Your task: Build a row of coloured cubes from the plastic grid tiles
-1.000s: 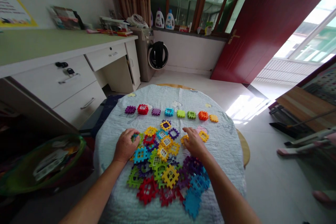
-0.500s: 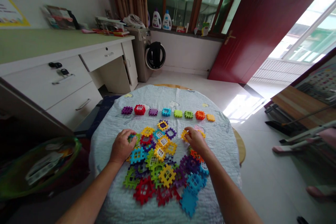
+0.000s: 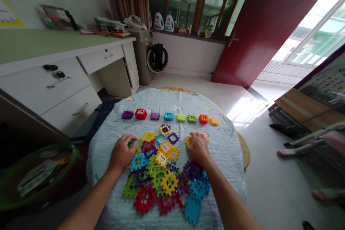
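Note:
Many toothed plastic building tiles lie in a loose pile on the cloth-covered round table. At the pile's left edge rests my left hand point(image 3: 122, 153), thumb and fingers slightly curled but apart, touching green tiles point(image 3: 138, 144). My right hand point(image 3: 198, 146) reaches to the pile's far right, its fingers bent down over a yellow tile point(image 3: 188, 140) that shows partly beside them. A purple tile ring point(image 3: 173, 138) lies between the hands. Nearer me are a yellow tile point(image 3: 169, 183), a red tile point(image 3: 145, 199) and a flat blue tile point(image 3: 192, 210).
Behind the pile stands a row of small blocks, among them a red block point(image 3: 141, 114), a blue block point(image 3: 168, 116) and an orange block point(image 3: 203, 119). A green bin point(image 3: 67, 163) is at the left of the table point(image 3: 105, 190). A desk point(image 3: 61, 43) lines the left wall.
My right hand has settled lower over the yellow tiles, its fingers now covering more of them. My left hand stays at the pile's edge. The whole view has shifted slightly.

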Demonstrator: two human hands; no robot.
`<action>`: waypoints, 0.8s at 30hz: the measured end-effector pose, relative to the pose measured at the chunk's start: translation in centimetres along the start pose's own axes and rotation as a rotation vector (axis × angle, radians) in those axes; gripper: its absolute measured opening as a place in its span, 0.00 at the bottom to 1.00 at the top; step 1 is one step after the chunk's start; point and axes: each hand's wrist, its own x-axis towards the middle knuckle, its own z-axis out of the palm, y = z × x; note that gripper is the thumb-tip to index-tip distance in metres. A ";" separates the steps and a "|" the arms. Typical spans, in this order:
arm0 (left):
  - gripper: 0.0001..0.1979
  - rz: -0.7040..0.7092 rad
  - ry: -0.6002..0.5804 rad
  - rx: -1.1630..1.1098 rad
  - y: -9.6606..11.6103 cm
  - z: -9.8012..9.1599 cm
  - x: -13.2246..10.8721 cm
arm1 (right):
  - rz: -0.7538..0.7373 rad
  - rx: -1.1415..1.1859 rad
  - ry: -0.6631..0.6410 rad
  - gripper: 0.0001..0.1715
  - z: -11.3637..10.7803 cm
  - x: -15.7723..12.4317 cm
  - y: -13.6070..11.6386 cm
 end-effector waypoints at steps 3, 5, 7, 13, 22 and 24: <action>0.09 0.014 0.005 -0.001 -0.1 0.0 0.0 | 0.027 0.083 0.098 0.29 -0.5 0.8 2.6; 0.09 0.016 0.008 0.001 -0.3 0.1 0.0 | 0.073 0.123 0.170 0.29 -1.2 1.3 4.9; 0.09 0.015 0.005 0.002 -0.5 0.2 0.0 | 0.091 0.142 0.205 0.29 -1.9 1.6 7.1; 0.09 0.021 0.004 0.006 -0.8 0.4 0.0 | 0.047 0.109 0.136 0.28 -1.7 1.0 8.4; 0.10 0.026 0.011 0.020 -0.7 0.3 0.0 | 0.061 0.014 0.052 0.26 -0.7 0.6 7.2; 0.10 0.031 0.008 0.021 -0.8 0.4 0.0 | 0.071 0.004 0.038 0.26 -0.8 0.7 7.2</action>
